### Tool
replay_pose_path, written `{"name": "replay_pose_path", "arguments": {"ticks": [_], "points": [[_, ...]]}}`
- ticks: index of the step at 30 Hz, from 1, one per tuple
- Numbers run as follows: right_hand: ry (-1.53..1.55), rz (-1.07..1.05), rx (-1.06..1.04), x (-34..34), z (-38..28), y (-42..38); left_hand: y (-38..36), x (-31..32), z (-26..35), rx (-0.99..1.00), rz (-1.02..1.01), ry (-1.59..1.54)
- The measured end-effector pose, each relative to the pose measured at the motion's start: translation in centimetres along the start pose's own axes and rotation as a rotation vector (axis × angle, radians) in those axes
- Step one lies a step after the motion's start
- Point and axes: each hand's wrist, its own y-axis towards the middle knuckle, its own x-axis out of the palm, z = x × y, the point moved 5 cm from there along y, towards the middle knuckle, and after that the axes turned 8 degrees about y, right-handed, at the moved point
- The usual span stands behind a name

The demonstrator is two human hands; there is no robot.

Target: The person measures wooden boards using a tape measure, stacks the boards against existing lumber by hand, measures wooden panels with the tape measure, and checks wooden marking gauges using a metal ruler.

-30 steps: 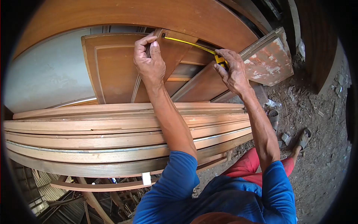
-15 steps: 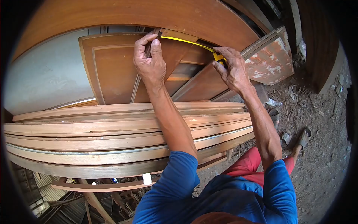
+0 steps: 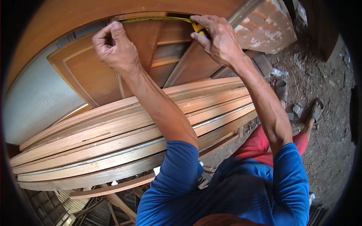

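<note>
My right hand (image 3: 222,41) is wrapped around the yellow and black case of a tape measure (image 3: 199,28). Its yellow blade (image 3: 151,19) stretches leftward along the edge of a large brown wooden panel (image 3: 181,6). At the blade's far end, my left hand (image 3: 117,47) has its fingers curled and its thumb raised in a pinch; the very tip of the blade is hidden by the fingers. Below both hands lean brown panelled wooden doors (image 3: 86,73), partly covered by my left forearm.
Long planed timber boards (image 3: 124,132) lie stacked between my body and the doors. A pale grey panel (image 3: 41,101) stands at left. On the right, a paint-flaked board (image 3: 264,28) leans above littered dirt ground (image 3: 320,150). My sandalled feet (image 3: 316,110) stand there.
Both hands have shifted left and up in the view, the left farther, so a longer stretch of blade shows between them. The view has turned, tilting the timber stack.
</note>
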Motion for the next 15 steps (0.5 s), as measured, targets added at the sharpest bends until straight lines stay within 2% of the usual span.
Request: {"name": "replay_pose_path", "arguments": {"ticks": [4,7,15], "points": [[-0.099,0.066,0.106,0.95,0.04,-0.36,0.11,0.03,-0.03,-0.009,-0.003,-0.031],[-0.079,0.138,0.051,0.9,-0.36,-0.53,0.08,0.03,-0.04,0.004,0.001,-0.049],[-0.092,0.088,0.083,0.89,0.07,-0.65,0.04,0.0,-0.18,-0.002,-0.013,-0.035]]}}
